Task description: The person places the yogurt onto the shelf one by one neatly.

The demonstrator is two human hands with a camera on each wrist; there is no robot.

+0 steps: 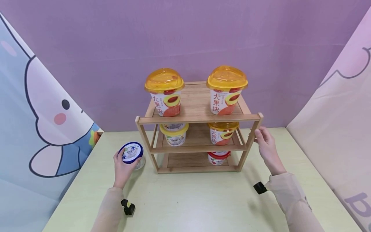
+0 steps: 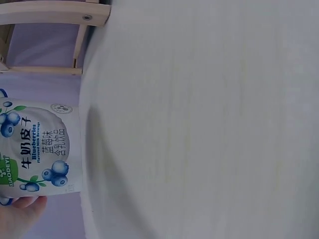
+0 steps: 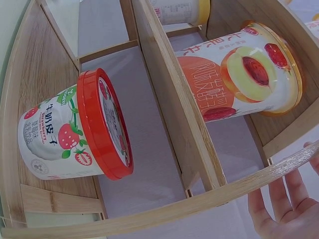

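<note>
At the left of the wooden shelf rack (image 1: 200,149), my left hand (image 1: 124,170) grips a blueberry milk drink tub (image 1: 131,153) by its blue lid. The left wrist view shows the printed side of the tub (image 2: 37,149), its base at the tabletop; I cannot tell whether it touches. My right hand (image 1: 267,146) is at the rack's right post, holding it between thumb and fingers (image 3: 279,196). Inside the rack, a red-lidded strawberry tub (image 3: 65,134) is on the bottom shelf and an orange-lidded peach fruit cup (image 3: 239,74) on the middle shelf, both on the right.
Two more orange-lidded fruit cups, one left (image 1: 169,93) and one right (image 1: 226,91), stand on the top shelf. Yellow-lidded tubs (image 1: 175,137) occupy the middle shelf's left side. A purple backdrop (image 1: 185,38) rises behind, with printed cloth panels (image 1: 55,106) on both sides.
</note>
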